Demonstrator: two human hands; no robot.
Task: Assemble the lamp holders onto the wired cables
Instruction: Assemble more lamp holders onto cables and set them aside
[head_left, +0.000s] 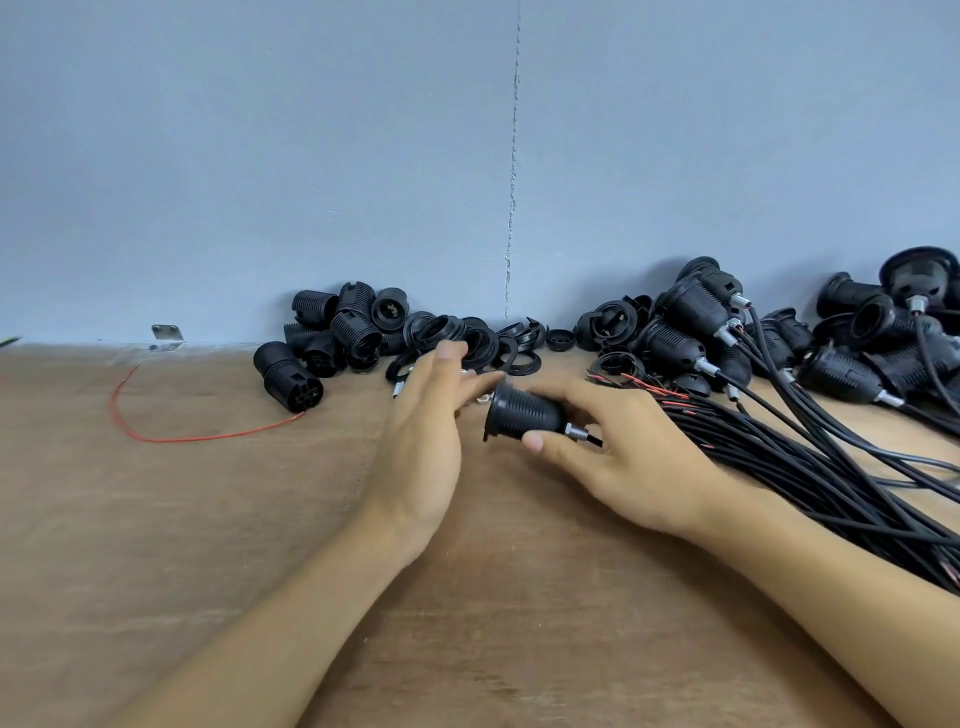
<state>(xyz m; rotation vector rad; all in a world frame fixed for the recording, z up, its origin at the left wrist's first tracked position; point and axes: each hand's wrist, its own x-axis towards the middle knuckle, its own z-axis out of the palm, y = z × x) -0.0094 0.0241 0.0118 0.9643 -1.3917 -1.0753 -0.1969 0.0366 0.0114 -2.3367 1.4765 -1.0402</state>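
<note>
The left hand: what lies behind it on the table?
Behind the left hand lies a pile of loose black rings by the wall. Its fingers cover part of the pile; anything under the palm is hidden.

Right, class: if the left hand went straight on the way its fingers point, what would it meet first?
Probably the loose black rings by the wall; the open left hand points at them, though its height above them is unclear.

The cable bundle (810, 473) runs off the right edge.
</note>
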